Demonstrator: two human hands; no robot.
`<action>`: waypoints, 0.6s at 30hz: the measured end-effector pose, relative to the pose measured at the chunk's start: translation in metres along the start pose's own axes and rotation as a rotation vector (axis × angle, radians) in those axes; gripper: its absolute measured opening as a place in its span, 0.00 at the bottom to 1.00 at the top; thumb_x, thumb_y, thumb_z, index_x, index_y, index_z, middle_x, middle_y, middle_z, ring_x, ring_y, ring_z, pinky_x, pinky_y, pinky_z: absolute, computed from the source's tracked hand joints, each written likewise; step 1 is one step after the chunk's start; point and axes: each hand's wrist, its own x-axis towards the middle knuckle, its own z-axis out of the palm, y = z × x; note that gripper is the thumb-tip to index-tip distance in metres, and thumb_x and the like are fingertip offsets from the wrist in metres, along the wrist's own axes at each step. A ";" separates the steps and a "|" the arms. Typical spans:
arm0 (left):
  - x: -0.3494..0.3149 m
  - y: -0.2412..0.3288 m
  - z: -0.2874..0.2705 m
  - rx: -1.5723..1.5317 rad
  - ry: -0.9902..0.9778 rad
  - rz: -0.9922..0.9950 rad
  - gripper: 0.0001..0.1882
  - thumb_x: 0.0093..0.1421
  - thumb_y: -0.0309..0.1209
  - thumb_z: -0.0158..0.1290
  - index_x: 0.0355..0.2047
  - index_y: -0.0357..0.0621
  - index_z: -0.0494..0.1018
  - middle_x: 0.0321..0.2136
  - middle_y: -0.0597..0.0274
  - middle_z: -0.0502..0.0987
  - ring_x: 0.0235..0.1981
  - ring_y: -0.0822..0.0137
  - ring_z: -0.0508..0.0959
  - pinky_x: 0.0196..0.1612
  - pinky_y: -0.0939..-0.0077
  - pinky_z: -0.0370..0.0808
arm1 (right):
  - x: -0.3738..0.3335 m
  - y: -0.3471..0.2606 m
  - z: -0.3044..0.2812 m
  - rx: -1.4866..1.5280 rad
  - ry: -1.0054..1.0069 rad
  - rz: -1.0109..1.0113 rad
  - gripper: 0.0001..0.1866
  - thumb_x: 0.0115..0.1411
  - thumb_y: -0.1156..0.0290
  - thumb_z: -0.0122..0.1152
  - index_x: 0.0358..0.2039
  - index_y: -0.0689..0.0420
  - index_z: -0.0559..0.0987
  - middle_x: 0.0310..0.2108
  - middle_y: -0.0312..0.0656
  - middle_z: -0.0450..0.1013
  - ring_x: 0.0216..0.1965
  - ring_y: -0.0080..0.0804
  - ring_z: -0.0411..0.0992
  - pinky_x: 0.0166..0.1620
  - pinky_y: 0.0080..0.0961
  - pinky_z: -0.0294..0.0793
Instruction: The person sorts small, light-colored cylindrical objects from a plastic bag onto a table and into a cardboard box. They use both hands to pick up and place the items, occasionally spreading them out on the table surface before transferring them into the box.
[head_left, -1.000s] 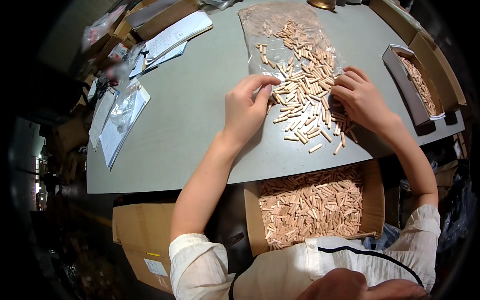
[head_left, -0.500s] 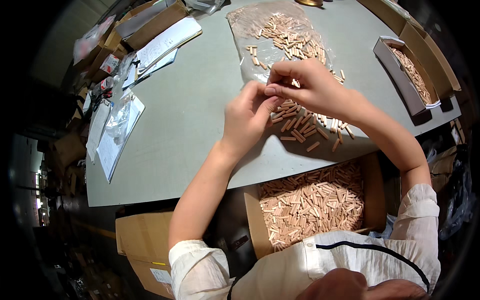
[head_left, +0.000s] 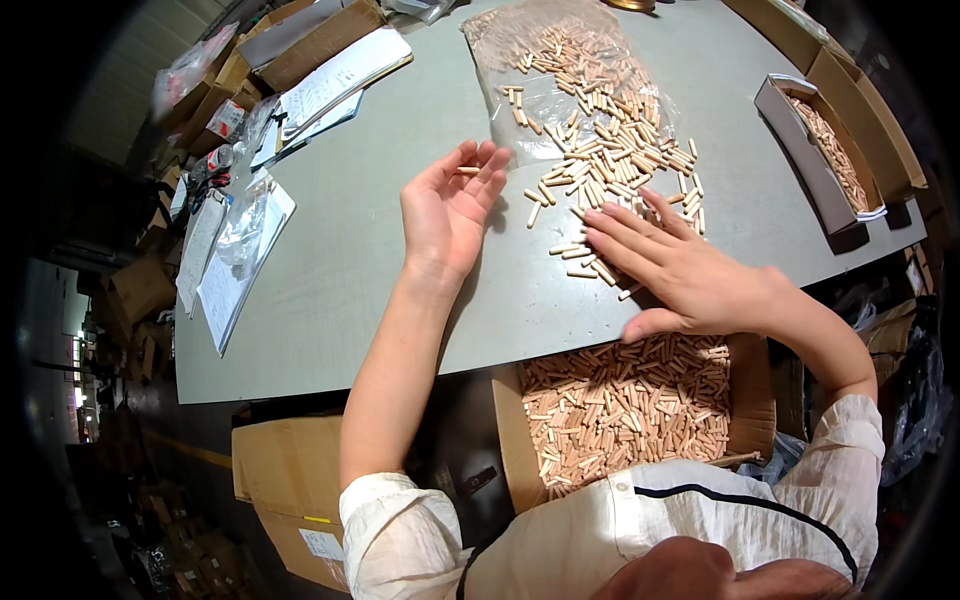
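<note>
Illumination is bright and even across the desk (head_left: pixel 380 260), apparently from overhead. Shadows are soft and short; one falls beside the left hand (head_left: pixel 450 210). The clear plastic bag (head_left: pixel 540 90) shows mild glare. Fisheye distortion bends the desk edges, and a black vignette surrounds the frame. The centre is sharp; the dim left margin loses detail.

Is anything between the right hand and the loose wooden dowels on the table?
Nothing visible. The right hand already lies flat on the near edge of the loose wooden dowels, fingers spread over them. The left hand is off to the side, palm up, with one dowel at its fingertips.
</note>
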 end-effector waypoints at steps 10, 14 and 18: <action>-0.011 -0.002 0.009 0.402 -0.070 -0.047 0.17 0.74 0.39 0.47 0.27 0.50 0.65 0.17 0.78 0.57 0.15 0.80 0.55 0.21 0.82 0.53 | -0.083 0.054 -0.001 0.588 0.426 0.526 0.23 0.66 0.80 0.54 0.62 0.60 0.73 0.61 0.47 0.71 0.61 0.43 0.70 0.65 0.35 0.67; -0.012 -0.007 0.008 0.527 -0.075 0.025 0.17 0.74 0.40 0.48 0.27 0.49 0.67 0.14 0.80 0.53 0.13 0.82 0.52 0.17 0.83 0.49 | -0.081 0.033 -0.002 0.569 0.391 0.410 0.25 0.61 0.85 0.53 0.60 0.60 0.75 0.56 0.46 0.74 0.59 0.40 0.73 0.64 0.34 0.68; -0.012 -0.005 0.006 0.549 -0.039 0.074 0.17 0.74 0.41 0.48 0.28 0.47 0.68 0.13 0.80 0.54 0.13 0.83 0.52 0.17 0.83 0.48 | -0.083 0.028 -0.006 0.895 0.419 0.467 0.23 0.64 0.84 0.49 0.58 0.60 0.78 0.56 0.42 0.76 0.58 0.31 0.73 0.64 0.29 0.68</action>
